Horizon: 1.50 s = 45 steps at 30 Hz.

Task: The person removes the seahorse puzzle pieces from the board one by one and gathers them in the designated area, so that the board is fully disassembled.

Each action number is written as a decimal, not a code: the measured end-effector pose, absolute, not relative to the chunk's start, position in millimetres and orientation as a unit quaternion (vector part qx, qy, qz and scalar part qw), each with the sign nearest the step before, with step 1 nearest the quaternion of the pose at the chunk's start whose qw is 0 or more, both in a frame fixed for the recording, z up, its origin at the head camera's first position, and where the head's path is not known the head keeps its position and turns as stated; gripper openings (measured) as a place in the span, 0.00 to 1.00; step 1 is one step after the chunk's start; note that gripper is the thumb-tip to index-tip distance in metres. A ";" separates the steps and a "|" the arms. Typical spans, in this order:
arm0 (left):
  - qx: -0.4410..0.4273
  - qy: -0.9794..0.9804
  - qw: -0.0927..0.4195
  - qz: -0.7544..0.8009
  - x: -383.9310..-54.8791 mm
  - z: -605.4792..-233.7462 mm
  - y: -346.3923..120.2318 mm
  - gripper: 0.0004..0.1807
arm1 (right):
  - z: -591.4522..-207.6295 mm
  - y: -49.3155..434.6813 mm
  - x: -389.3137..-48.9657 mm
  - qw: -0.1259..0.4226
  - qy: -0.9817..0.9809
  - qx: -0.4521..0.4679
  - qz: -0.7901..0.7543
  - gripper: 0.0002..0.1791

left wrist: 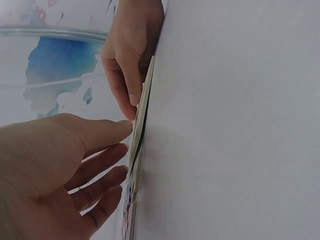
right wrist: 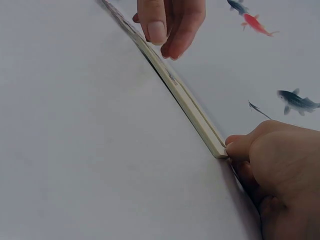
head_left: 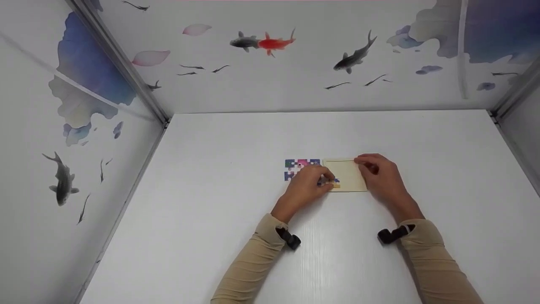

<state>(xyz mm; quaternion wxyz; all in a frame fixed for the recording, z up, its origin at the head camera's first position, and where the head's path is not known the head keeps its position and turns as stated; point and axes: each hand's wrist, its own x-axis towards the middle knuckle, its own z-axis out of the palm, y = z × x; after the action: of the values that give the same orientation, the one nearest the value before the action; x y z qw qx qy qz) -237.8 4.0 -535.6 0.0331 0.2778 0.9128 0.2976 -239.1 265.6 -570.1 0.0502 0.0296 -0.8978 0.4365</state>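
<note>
A shallow pale wooden puzzle tray [head_left: 351,175] lies in front of me, with colourful jigsaw pieces [head_left: 290,164] at its left. My right hand [head_left: 383,177] pinches the tray's right edge between thumb and fingers. Over the loose pieces and the tray's left side is my left hand [head_left: 308,182], hiding several pieces. Its thumb and fingers are spread apart in the left wrist view, thumb tip right at the tray. A blue and yellow puzzle piece [head_left: 336,185] shows in the tray's lower left corner, beside the left thumb.
All of this is on a white table [head_left: 190,202]. A white back panel [head_left: 295,88] with painted fish rises behind it, and a similar side panel [head_left: 29,169] stands at the left. Each wrist wears a small black camera [head_left: 291,238].
</note>
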 end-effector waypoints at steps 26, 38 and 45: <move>0.275 0.933 0.022 0.231 -229.2 -536.3 13.4 0.14 | -572.2 267.1 -240.1 0.055 -0.896 0.037 0.438 0.16; 0.281 0.934 0.010 0.219 -225.7 -536.2 15.6 0.17 | -571.3 266.4 -240.4 0.063 -0.898 0.042 0.432 0.16; 0.289 0.931 0.002 0.222 -225.0 -535.1 15.4 0.15 | -571.6 265.9 -240.7 0.069 -0.894 0.045 0.440 0.15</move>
<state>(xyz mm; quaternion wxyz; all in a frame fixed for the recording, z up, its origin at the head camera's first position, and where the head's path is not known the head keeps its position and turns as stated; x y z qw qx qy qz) -225.0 15.4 -535.1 0.0020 0.2892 0.9312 0.2220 -240.7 265.9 -571.6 0.0688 0.0449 -0.8945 0.4395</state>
